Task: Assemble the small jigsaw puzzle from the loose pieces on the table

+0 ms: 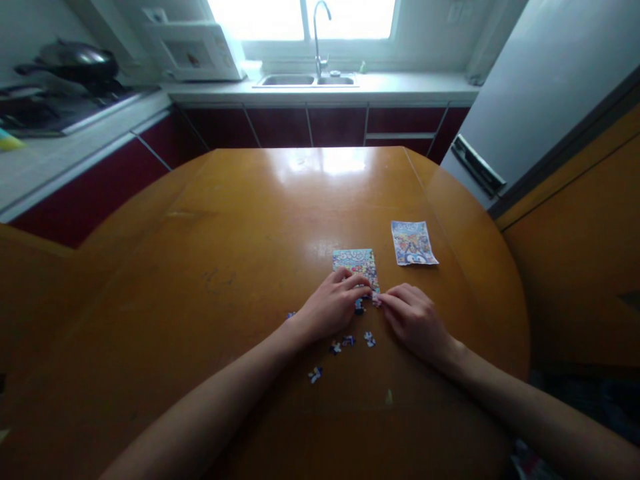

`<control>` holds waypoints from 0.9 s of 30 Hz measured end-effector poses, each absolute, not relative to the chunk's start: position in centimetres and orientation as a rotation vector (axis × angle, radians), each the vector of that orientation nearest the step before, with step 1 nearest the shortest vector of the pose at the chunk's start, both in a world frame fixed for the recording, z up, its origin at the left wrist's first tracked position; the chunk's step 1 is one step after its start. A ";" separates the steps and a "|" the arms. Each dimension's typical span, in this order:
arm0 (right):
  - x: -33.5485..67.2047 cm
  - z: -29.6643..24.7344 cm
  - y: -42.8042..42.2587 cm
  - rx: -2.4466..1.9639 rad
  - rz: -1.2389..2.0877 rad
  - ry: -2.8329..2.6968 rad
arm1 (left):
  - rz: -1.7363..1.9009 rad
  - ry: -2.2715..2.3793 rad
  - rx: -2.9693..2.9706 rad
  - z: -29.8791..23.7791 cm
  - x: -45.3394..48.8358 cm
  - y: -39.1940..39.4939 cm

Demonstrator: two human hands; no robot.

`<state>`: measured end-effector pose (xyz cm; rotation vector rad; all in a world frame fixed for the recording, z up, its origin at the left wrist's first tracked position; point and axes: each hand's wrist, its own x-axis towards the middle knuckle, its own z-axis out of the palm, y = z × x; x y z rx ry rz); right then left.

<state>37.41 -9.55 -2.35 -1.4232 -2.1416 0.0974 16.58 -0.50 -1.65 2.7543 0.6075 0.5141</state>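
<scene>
A partly assembled jigsaw puzzle [353, 257] with a colourful cartoon print lies on the wooden table. My left hand [337, 303] rests over its lower part, fingers spread and fingertips at its lower right edge. At that corner, my right hand [410, 317] pinches a small pinkish puzzle piece [377, 299] between thumb and index finger. The piece touches or nearly touches the puzzle; I cannot tell which. Beneath my left fingers is a dark blue piece [359, 307]. Nearer to me lie several loose pieces, among them a pale one [369, 339] and a yellow-white one [315, 375].
A creased picture sheet [414, 243] lies to the right of the puzzle on the round table [210, 267]. Beyond the table are a counter with a sink [287, 81], a microwave [195, 52], a pan [75, 61] on the stove and a grey fridge [545, 80].
</scene>
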 end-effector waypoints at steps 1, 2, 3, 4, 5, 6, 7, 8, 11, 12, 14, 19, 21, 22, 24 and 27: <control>37.7 -2.4 -9.5 -1.432 0.131 -2.087 | 0.510 0.612 2.757 -1.6 16.6 -0.5; 38.0 -2.5 -9.4 -1.440 0.156 -2.047 | 0.505 0.617 2.759 -1.6 16.7 -0.6; 38.2 -2.6 -9.4 -1.444 0.175 -2.027 | 0.495 0.623 2.760 -1.5 16.7 -0.6; 38.4 -2.7 -9.3 -1.443 0.194 -2.029 | 0.482 0.628 2.762 -1.5 16.8 -0.6; 38.4 -2.7 -9.3 -1.437 0.215 -2.045 | 0.471 0.633 2.763 -1.4 16.8 -0.6; 38.4 -2.8 -9.2 -1.430 0.236 -2.064 | 0.464 0.637 2.763 -1.4 16.8 -0.6; 38.4 -2.8 -9.2 -1.425 0.254 -2.083 | 0.462 0.638 2.761 -1.4 16.9 -0.6; 38.3 -2.8 -9.2 -1.422 0.268 -2.100 | 0.461 0.638 2.758 -1.4 16.9 -0.6; 38.2 -2.6 -9.1 -1.432 0.275 -2.130 | 0.451 0.614 2.765 -1.3 16.8 -0.5; 38.2 -2.6 -9.1 -1.437 0.273 -2.136 | 0.447 0.601 2.774 -1.3 16.7 -0.5; 38.3 -2.5 -9.0 -1.440 0.271 -2.146 | 0.442 0.581 2.802 -1.2 16.6 -0.4; 38.3 -2.2 -9.0 -1.447 0.166 -2.222 | 0.381 0.553 2.946 -0.9 16.4 -0.5; 38.2 -2.0 -9.1 -1.444 0.096 -2.269 | 0.339 0.546 3.008 -0.6 16.5 -0.8; 38.1 -1.9 -9.0 -1.443 0.078 -2.282 | 0.327 0.546 3.032 -0.5 16.6 -1.0; 37.9 -1.9 -9.0 -1.442 0.097 -2.276 | 0.317 0.550 3.062 -0.4 16.7 -1.3; 37.8 -2.0 -8.8 -1.449 0.215 -2.180 | 0.347 0.558 3.057 -0.4 16.8 -1.4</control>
